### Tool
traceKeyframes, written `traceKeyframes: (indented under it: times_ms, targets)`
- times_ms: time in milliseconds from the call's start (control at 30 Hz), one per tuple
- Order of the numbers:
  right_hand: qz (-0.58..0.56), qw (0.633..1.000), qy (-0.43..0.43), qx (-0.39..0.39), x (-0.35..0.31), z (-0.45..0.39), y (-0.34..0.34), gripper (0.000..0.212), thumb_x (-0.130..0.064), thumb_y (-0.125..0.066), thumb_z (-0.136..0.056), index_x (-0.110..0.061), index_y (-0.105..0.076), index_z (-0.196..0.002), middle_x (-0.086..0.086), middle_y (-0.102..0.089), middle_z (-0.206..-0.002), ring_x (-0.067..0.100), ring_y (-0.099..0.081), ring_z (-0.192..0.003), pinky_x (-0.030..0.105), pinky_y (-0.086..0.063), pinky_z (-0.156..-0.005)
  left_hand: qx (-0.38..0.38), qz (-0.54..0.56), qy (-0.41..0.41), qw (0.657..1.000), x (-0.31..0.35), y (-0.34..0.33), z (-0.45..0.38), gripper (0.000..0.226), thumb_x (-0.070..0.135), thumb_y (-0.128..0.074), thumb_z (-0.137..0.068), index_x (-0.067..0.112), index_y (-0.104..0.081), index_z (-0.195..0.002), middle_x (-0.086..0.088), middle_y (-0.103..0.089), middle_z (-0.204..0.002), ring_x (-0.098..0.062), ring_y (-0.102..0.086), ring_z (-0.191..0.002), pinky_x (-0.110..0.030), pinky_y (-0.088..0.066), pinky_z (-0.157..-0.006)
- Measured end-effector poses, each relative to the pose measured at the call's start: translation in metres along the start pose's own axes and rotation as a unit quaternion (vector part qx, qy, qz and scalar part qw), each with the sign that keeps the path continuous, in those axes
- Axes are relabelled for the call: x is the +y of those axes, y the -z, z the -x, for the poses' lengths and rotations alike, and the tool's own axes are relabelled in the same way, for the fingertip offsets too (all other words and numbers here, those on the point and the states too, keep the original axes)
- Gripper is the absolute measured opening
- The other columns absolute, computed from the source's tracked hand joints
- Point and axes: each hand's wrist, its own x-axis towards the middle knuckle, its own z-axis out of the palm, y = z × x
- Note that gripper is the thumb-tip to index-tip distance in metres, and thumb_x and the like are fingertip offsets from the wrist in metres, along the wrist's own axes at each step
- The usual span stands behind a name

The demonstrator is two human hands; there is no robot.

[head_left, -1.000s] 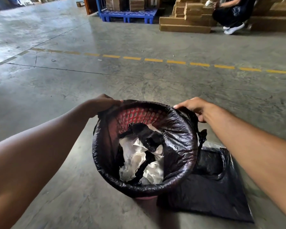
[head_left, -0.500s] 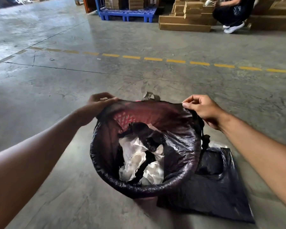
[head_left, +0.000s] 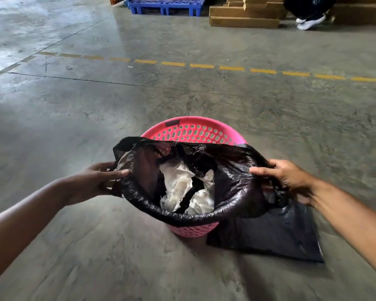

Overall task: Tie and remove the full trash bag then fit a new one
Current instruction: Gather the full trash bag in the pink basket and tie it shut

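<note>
A pink perforated trash basket (head_left: 195, 131) stands on the concrete floor. A black trash bag (head_left: 232, 177) holding crumpled white paper (head_left: 180, 187) sits in it; the bag's far edge is off the basket's far rim, while its near edge still wraps the near rim. My left hand (head_left: 102, 177) pinches the bag's left edge. My right hand (head_left: 284, 174) grips the bag's right edge. A flat, folded black bag (head_left: 276, 231) lies on the floor to the right of the basket, partly under my right forearm.
A dashed yellow line (head_left: 232, 68) crosses the floor beyond the basket. Farther back stand a blue pallet (head_left: 165, 5) and stacked cardboard boxes (head_left: 245, 16). A person's white shoes (head_left: 310, 22) show at the top right.
Both hands have pulled the bag's far edge off the basket's far rim and toward me, baring the pink rim. The hands now hold the bag's sides, lower in view.
</note>
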Motion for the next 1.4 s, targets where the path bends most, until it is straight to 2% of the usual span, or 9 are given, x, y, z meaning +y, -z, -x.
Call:
traceKeyframes:
  times_ms: [167,467,633,767,933,1067,1167,1300,1400]
  targets:
    - [-0.079,0.992,-0.075,-0.067,0.016,0.044,-0.022,0.037,-0.008,-0.076,-0.078,-0.003,-0.074,-0.115,0.025,-0.072,-0.119,0.041,-0.069,-0.11,0.047,-0.059,-0.09,-0.019,0.16,0.039,0.986,-0.019,-0.016,0.034,0.061,0.035,-0.101,-0.048,0.017,-0.074,-0.1,-0.004,-0.062,-0.082,-0.013,-0.056,-0.061,-0.03,-0.056,-0.066]
    - [-0.075,0.991,-0.019,-0.113,-0.011,0.1,-0.021,0.044,0.008,-0.074,-0.071,0.007,-0.069,-0.115,0.027,-0.073,-0.114,0.034,-0.073,-0.096,0.042,-0.061,-0.086,0.084,0.051,-0.051,0.994,-0.012,-0.015,0.089,0.062,0.059,-0.095,-0.045,0.019,-0.08,-0.091,-0.009,-0.069,-0.083,-0.017,-0.069,-0.075,-0.038,-0.055,-0.079]
    - [0.019,0.993,0.1,0.057,-0.059,0.094,-0.012,0.04,-0.003,-0.079,-0.064,-0.009,-0.076,-0.103,0.014,-0.077,-0.088,0.017,-0.072,-0.064,0.03,-0.061,-0.063,0.256,-0.007,-0.169,0.952,0.035,-0.004,0.094,0.031,0.042,-0.063,-0.092,0.012,-0.072,-0.093,-0.013,-0.072,-0.085,-0.011,-0.073,-0.063,-0.024,-0.06,-0.06]
    - [0.214,0.92,0.206,0.256,-0.095,0.069,-0.004,0.015,-0.024,-0.069,-0.078,-0.012,-0.076,-0.084,0.017,-0.078,-0.084,0.02,-0.065,-0.071,0.036,-0.053,-0.073,0.328,-0.072,-0.242,0.91,0.081,-0.005,0.082,0.03,0.034,-0.054,-0.101,0.016,-0.073,-0.087,0.006,-0.078,-0.07,-0.008,-0.071,-0.059,-0.032,-0.053,-0.068]
    - [0.089,0.944,0.218,0.233,-0.14,0.05,-0.017,0.016,-0.026,-0.069,-0.081,-0.013,-0.07,-0.071,0.015,-0.071,-0.083,0.028,-0.065,-0.073,0.043,-0.055,-0.078,0.205,0.156,-0.134,0.957,0.142,-0.021,0.06,0.026,0.041,-0.064,-0.093,0.015,-0.065,-0.087,-0.006,-0.074,-0.104,-0.02,-0.077,-0.077,-0.037,-0.056,-0.086]
    - [0.07,0.94,0.237,0.235,-0.16,0.046,-0.028,0.014,-0.014,-0.068,-0.085,-0.016,-0.069,-0.071,0.011,-0.069,-0.077,0.022,-0.064,-0.07,0.041,-0.058,-0.079,0.213,-0.175,-0.057,0.96,0.157,-0.035,0.052,0.081,0.081,-0.073,-0.059,0.013,-0.06,-0.1,-0.013,-0.071,-0.104,-0.025,-0.07,-0.086,-0.038,-0.054,-0.081]
    - [0.069,0.954,0.204,0.208,-0.161,0.048,-0.028,0.009,-0.014,-0.066,-0.083,-0.012,-0.074,-0.081,0.011,-0.065,-0.083,0.017,-0.055,-0.066,0.035,-0.052,-0.072,0.226,-0.334,-0.027,0.915,0.152,-0.031,0.052,0.061,0.059,-0.088,-0.062,0.01,-0.068,-0.092,-0.017,-0.076,-0.085,-0.028,-0.075,-0.074,-0.031,-0.055,-0.061]
    - [0.093,0.979,0.129,0.128,-0.152,0.058,-0.025,0.022,-0.02,-0.072,-0.086,-0.001,-0.076,-0.096,-0.007,-0.051,-0.054,0.008,-0.039,-0.052,0.022,-0.035,-0.049,0.137,-0.337,-0.034,0.931,0.144,-0.016,0.067,0.036,0.034,-0.081,-0.081,0.0,-0.072,-0.077,-0.013,-0.064,-0.069,-0.03,-0.074,-0.07,-0.029,-0.056,-0.061]
    - [0.071,0.982,0.144,0.099,-0.148,0.063,-0.025,0.012,-0.022,-0.077,-0.082,-0.012,-0.075,-0.077,-0.01,-0.051,-0.053,0.006,-0.039,-0.051,0.017,-0.035,-0.046,0.103,-0.186,-0.13,0.968,0.146,-0.007,0.08,0.061,0.056,-0.091,-0.057,0.005,-0.072,-0.086,-0.004,-0.066,-0.081,-0.014,-0.069,-0.075,-0.036,-0.051,-0.081]
